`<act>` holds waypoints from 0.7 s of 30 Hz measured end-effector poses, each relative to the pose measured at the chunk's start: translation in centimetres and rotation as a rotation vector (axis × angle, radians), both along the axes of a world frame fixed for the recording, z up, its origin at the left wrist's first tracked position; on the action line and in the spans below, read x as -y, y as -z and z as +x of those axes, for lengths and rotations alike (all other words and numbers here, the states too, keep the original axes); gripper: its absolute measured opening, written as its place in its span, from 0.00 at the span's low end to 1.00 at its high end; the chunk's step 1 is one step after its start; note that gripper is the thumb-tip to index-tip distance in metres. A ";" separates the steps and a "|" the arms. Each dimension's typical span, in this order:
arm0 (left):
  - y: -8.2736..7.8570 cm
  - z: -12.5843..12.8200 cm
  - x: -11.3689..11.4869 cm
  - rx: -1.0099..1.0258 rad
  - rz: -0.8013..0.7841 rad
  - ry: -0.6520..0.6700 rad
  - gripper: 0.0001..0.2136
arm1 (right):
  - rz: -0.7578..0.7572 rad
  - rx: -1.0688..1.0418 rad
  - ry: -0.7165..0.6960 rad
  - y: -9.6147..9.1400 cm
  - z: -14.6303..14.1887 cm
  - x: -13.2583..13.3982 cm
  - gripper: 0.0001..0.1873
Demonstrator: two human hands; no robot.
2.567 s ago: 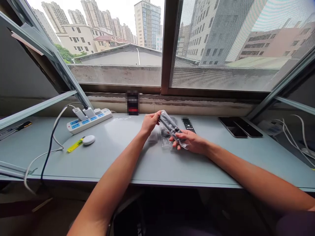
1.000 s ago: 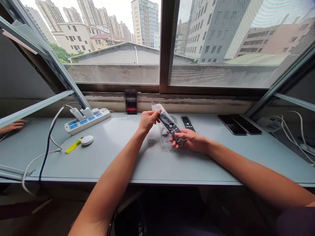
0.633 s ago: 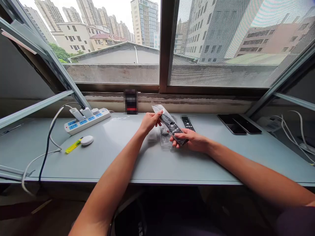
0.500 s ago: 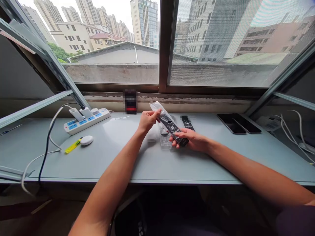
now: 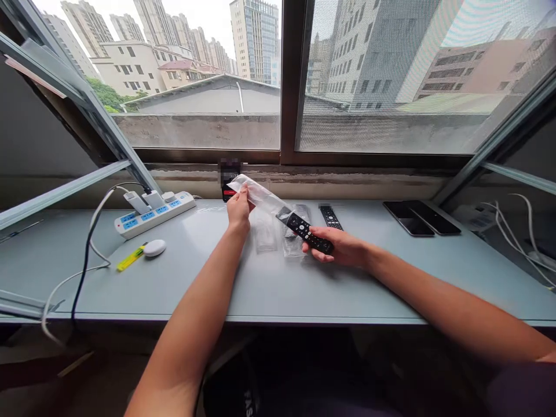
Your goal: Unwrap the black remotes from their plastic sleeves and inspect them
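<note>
My right hand [image 5: 341, 246] is closed around the lower end of a black remote control [image 5: 306, 231], holding it tilted just above the desk, near the middle of the frame. Its glossy plastic face is dotted with round buttons. My left hand [image 5: 238, 208] pinches a thin, crinkled clear plastic sleeve [image 5: 256, 194] and holds it up, stretched out so its far end meets the remote's tip.

Just beneath lie a crumpled plastic bag [image 5: 293, 242] and a small clear packet [image 5: 266, 237]. A second, slimmer remote [image 5: 330, 218] lies just beyond them. Two flat black smartphones [image 5: 421, 220] sit further right. To the left are a white power strip [image 5: 152, 215] with blue sockets, a smooth white oval object [image 5: 154, 248], and a yellow utility knife [image 5: 129, 259]. The pale grey desk [image 5: 269, 292] runs on below my hands to its straight front edge.
</note>
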State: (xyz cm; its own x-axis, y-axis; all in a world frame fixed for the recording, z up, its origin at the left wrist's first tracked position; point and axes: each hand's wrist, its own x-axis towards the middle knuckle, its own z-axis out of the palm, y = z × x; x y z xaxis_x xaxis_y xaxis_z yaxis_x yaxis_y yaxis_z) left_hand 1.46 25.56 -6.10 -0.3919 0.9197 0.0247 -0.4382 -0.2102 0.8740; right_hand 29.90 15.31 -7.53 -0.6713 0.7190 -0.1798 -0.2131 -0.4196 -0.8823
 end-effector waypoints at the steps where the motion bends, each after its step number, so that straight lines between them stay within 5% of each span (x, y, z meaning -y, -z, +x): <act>1: -0.1 -0.6 -0.2 0.042 -0.031 -0.038 0.13 | -0.016 -0.005 -0.002 -0.1 0.1 -0.1 0.17; 4: -0.1 -1.8 -0.6 0.115 -0.091 -0.105 0.11 | -0.076 -0.038 0.008 -0.5 0.2 -0.1 0.19; 8: 0.1 -2.1 -0.5 0.067 -0.121 -0.033 0.11 | -0.163 -0.167 0.093 -1.3 0.4 0.2 0.18; 14: 0.9 -1.5 -0.1 -0.271 -0.084 0.084 0.08 | -0.098 -0.207 0.230 -1.0 0.7 0.2 0.17; 21: 2.3 -1.7 -0.6 -0.542 -0.011 0.190 0.19 | -0.174 -0.192 0.278 -1.3 0.5 -0.3 0.14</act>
